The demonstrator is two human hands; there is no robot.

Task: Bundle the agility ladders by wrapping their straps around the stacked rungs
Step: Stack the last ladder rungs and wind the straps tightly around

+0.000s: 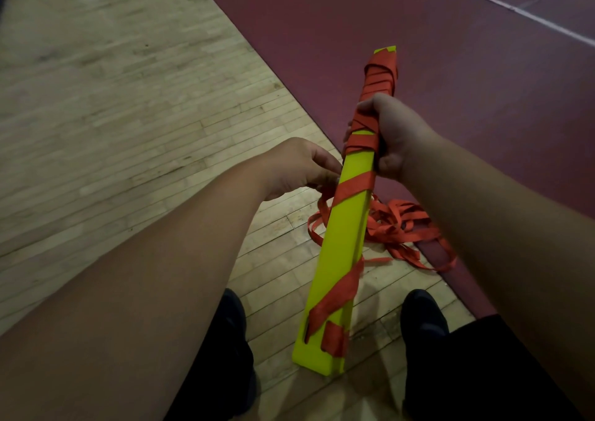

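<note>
1. Head view: the right hand (391, 137), right of centre, is closed firmly round the rungs (341, 243). Its fingers curl round the stack over a stretch of wound strap (354, 184).
2. The left hand (299, 169) sits at centre frame, just left of the stack. Its thumb and fingers reach to the stack's left edge, where a band of strap crosses. Whether they pinch the strap or only touch it cannot be told.
3. The rungs are a yellow stack held off the floor. It slants from the bottom centre of the frame up toward the upper right.
4. The red strap is wound densely over the far end of the stack, above and under the right hand. Below that hand one band crosses the yellow face on a slant, and lower down a longer diagonal band runs to the near end. A short piece lies flat by the near end.
5. A loop of strap hangs beneath the left hand, left of the stack.
6. More strap lies in a loose tangle (402, 224) on the ground right of the stack, below the right forearm.
7. Wooden floor (128, 98) fills the left of the frame, and a maroon mat (418, 34) fills the upper right. A white line (515, 11) crosses the mat's top right corner.
8. Two dark shoes (231, 324) (421, 317) stand at the bottom, one on each side of the stack's near end.
</note>
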